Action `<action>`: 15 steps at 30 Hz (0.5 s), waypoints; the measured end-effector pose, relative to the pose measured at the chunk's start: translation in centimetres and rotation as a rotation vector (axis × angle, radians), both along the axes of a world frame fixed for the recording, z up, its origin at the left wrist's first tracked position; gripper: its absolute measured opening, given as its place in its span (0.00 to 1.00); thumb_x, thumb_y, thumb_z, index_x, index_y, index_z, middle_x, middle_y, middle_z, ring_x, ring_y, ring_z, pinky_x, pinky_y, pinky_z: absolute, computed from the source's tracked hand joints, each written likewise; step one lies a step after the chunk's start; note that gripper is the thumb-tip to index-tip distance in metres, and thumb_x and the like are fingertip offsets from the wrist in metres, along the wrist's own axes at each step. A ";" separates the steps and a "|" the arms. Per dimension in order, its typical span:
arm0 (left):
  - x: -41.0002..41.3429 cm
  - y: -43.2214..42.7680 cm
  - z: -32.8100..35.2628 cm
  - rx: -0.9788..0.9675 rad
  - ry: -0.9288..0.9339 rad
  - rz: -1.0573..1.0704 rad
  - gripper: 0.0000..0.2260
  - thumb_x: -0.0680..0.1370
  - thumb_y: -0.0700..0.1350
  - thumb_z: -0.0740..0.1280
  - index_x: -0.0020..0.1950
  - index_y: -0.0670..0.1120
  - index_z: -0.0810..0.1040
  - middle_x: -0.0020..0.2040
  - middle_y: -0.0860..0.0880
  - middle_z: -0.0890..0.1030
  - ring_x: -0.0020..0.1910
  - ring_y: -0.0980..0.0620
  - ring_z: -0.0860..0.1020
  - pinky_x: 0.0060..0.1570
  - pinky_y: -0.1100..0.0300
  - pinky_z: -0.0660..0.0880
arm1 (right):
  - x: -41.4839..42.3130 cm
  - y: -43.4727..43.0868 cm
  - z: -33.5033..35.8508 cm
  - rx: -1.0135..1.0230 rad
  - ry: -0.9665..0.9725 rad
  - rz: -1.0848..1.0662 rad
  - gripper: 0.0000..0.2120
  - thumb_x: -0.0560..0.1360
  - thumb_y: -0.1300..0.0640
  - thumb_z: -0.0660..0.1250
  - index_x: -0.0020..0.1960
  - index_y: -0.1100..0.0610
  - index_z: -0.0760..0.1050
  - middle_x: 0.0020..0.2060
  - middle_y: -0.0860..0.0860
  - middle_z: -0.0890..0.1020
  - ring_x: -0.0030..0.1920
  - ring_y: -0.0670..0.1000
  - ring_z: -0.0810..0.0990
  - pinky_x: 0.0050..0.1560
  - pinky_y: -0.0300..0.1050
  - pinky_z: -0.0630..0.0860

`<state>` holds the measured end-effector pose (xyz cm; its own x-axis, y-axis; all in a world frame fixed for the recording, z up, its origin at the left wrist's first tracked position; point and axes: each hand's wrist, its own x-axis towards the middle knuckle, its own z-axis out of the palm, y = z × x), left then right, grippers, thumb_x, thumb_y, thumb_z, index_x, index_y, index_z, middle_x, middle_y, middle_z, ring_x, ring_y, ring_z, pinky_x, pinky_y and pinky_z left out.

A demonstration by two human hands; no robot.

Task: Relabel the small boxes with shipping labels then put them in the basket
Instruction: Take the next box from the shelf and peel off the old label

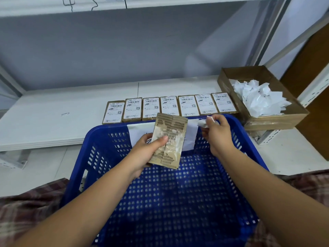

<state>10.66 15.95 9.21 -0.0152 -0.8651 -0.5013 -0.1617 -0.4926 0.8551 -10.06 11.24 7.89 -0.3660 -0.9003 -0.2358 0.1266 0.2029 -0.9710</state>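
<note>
A small brown box, its top face torn and ragged with white paper remnants, is held tilted in the left hand above the blue slotted basket. The right hand pinches a crumpled white label scrap. Seven labelled boxes lie flat in a row on the table just behind the basket.

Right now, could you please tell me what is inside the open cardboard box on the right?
The cardboard box holds a heap of crumpled white paper scraps. Whatever lies beneath the heap is covered, so I cannot tell.
</note>
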 end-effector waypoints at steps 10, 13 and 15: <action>-5.1 -5.1 -1.3 0.117 0.132 0.033 0.26 0.70 0.61 0.70 0.64 0.49 0.73 0.51 0.48 0.84 0.50 0.47 0.81 0.47 0.52 0.71 | -6.9 -5.5 -1.3 0.103 0.455 -0.168 0.11 0.80 0.50 0.63 0.57 0.56 0.67 0.44 0.53 0.79 0.47 0.60 0.82 0.50 0.57 0.78; -7.1 -6.1 -1.3 0.145 0.160 0.045 0.21 0.73 0.59 0.67 0.61 0.50 0.75 0.49 0.49 0.84 0.48 0.48 0.81 0.44 0.54 0.72 | -10.1 -7.2 -1.2 0.093 0.560 -0.229 0.08 0.81 0.53 0.63 0.55 0.57 0.71 0.49 0.54 0.79 0.50 0.56 0.79 0.52 0.52 0.77; -8.2 -6.8 -1.6 0.171 0.176 0.058 0.20 0.73 0.60 0.67 0.59 0.50 0.76 0.49 0.49 0.85 0.49 0.48 0.81 0.50 0.51 0.74 | -12.3 -8.5 -1.2 0.072 0.635 -0.302 0.06 0.80 0.60 0.63 0.56 0.59 0.75 0.56 0.53 0.76 0.52 0.53 0.77 0.50 0.38 0.71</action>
<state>2.50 9.17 7.64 -0.0680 -0.7697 -0.6348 0.0154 -0.6370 0.7707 -22.31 2.76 6.70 -0.6837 -0.7280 0.0510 -0.3988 0.3142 -0.8615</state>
